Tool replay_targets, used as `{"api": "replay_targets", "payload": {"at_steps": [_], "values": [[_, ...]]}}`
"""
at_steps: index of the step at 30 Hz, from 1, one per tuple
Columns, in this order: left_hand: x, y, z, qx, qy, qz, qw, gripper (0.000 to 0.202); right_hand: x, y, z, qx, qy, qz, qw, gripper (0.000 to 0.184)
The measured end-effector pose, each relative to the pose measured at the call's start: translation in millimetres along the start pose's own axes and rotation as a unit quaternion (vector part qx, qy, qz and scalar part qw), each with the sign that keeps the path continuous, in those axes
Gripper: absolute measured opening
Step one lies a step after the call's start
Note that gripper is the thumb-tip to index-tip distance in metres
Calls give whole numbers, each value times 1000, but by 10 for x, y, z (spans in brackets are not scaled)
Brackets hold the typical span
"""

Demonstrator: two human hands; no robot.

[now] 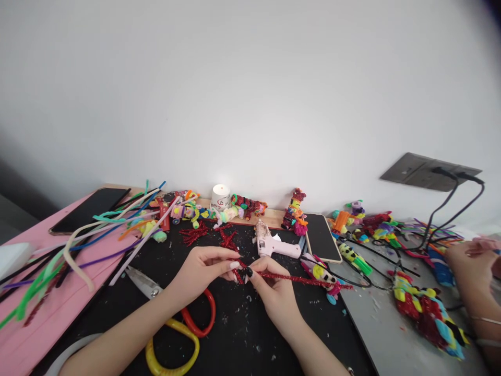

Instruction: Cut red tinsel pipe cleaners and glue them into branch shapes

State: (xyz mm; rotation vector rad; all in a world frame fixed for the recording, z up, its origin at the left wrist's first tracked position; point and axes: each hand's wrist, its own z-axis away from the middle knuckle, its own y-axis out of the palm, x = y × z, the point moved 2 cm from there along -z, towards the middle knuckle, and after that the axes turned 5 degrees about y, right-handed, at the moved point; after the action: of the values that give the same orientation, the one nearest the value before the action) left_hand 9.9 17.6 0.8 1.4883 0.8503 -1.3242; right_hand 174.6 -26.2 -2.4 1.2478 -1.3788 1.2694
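My left hand (203, 266) and my right hand (274, 287) meet over a black mat (242, 329). Both pinch a sparkly red pipe cleaner (297, 278), which runs from my fingertips out to the right. The left fingers grip its twisted end, the right fingers hold it just beside them. Two finished red pipe cleaner shapes (211, 235) lie on the mat behind my hands. A pink glue gun (274, 244) rests just beyond my right hand.
Scissors with red and yellow handles (176, 324) lie under my left forearm. Loose coloured pipe cleaners (97, 235) spread at the left beside a dark phone (90, 209). Another phone (321, 237), small craft figures (293, 211) and a lit candle (220, 196) stand behind. Another person's hand (469, 261) is at the right.
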Motion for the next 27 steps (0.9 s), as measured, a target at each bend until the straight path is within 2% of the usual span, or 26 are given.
{"api": "replay_targets", "payload": {"at_steps": [12, 16, 19, 27], "values": [[55, -36, -7, -20, 3, -6, 1000, 9, -9, 20, 18, 6, 5, -3, 1000, 17], [57, -51, -10, -48, -18, 5, 999, 13, -84, 18, 24, 18, 26, -57, 998, 23], [72, -45, -14, -56, -35, 29, 997, 18, -104, 9, 23, -1, 19, -87, 996, 24], [103, 13, 15, -39, -75, 90, 992, 26, -34, 11, -10, -2, 23, -75, 997, 18]]}}
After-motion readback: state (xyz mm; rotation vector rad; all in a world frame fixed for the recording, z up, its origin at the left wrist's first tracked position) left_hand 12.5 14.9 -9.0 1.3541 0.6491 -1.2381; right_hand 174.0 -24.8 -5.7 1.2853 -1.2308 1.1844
